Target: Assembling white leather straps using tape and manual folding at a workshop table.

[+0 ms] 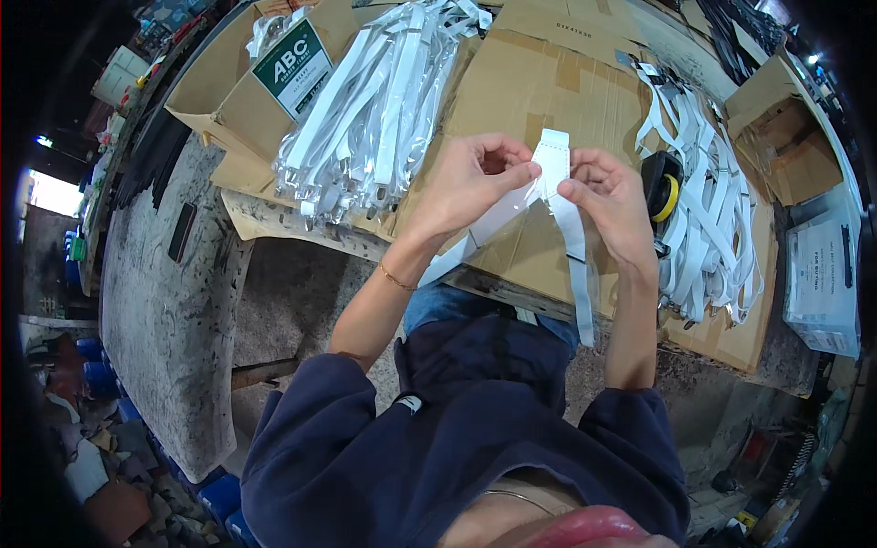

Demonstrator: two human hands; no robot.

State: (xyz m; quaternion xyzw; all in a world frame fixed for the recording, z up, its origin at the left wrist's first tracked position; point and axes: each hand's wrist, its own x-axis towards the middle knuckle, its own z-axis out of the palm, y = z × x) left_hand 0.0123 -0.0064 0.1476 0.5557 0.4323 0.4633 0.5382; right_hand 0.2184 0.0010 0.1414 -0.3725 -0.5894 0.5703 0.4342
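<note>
A white Y-shaped strap [551, 169] is held up in front of me above the cardboard-covered table. Its top end is a short flat tab, and two long tails hang apart below, the left one slanting toward my left forearm. My left hand [475, 185] pinches the strap's left side between thumb and fingertips. On the other side, my right hand [614, 203] grips its right edge with thumb and curled fingers. Clear plastic seems to lie along the tails. Just right of my right hand is a black and yellow rounded object [662, 187].
Bagged white straps [388, 100] with metal ends are heaped at left, beside an open cardboard box [219, 105]. Loose white straps [708, 210] lie at right. Beyond them stand another box [790, 155] and a clear plastic bin [822, 283]. A dark phone-like slab [183, 232] rests on the left bench.
</note>
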